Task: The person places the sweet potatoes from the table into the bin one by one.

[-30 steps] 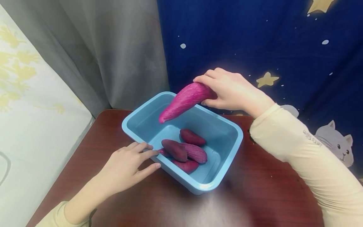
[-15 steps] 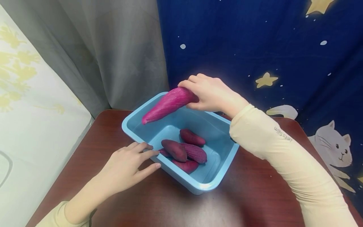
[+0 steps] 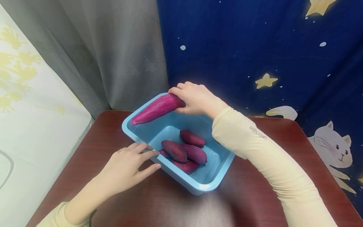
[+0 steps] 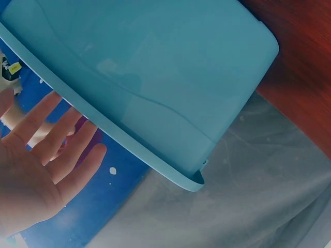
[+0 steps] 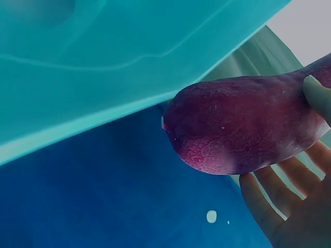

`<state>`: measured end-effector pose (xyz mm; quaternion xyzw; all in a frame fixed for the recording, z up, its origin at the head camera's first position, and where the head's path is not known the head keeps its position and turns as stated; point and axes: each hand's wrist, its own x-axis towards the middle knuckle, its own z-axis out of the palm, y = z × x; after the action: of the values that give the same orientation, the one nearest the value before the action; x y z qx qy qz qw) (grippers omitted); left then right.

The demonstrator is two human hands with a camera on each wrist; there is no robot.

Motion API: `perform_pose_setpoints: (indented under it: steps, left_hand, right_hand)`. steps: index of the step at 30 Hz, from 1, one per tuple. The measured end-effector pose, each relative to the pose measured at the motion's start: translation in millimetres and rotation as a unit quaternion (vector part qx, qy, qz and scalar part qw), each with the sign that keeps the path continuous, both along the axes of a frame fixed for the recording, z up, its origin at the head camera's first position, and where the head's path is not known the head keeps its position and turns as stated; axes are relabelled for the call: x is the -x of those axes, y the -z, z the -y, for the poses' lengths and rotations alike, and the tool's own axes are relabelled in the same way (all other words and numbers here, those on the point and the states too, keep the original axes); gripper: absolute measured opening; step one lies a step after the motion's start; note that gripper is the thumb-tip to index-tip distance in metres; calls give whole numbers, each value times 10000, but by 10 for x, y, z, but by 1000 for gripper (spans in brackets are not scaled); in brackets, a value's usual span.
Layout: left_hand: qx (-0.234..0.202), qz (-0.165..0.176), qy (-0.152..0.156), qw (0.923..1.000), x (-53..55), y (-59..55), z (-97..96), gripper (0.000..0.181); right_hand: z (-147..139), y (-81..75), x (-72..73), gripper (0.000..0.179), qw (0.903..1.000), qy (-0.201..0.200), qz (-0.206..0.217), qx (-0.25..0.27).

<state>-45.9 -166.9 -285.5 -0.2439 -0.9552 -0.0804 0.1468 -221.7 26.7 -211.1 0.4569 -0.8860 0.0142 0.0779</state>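
My right hand [image 3: 195,99] grips a long magenta purple sweet potato [image 3: 157,108] by its thick end, thumb on one side and fingers on the other. It hangs over the far left part of a light blue plastic tub [image 3: 195,182], its tapered tip pointing left and down. The right wrist view shows its rounded, rough-skinned end [image 5: 232,124] close to the tub's rim. My left hand [image 3: 124,170] rests with relaxed fingers at the tub's near left rim. Several darker purple sweet potatoes [image 3: 174,150] lie in the tub, some overlapping each other.
The tub stands on a reddish-brown wooden table [image 3: 113,132]. Behind it hang a grey curtain [image 3: 133,56] and a dark blue curtain [image 3: 227,41] with stars and a cat. At the left is a white surface [image 3: 34,151] with yellow flower prints.
My right hand has carried the magenta sweet potato left and slightly down over the tub. My left hand and the sweet potatoes in the tub stay where they were.
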Motion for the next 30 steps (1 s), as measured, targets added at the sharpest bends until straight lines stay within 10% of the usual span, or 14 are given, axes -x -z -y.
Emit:
perform_pose_setpoints:
  steps: [30]
  left_hand:
    - [-72,47,26,10000,31,7,2,36]
  right_hand:
    - [227,525,204,50,9893,659,781,-1043]
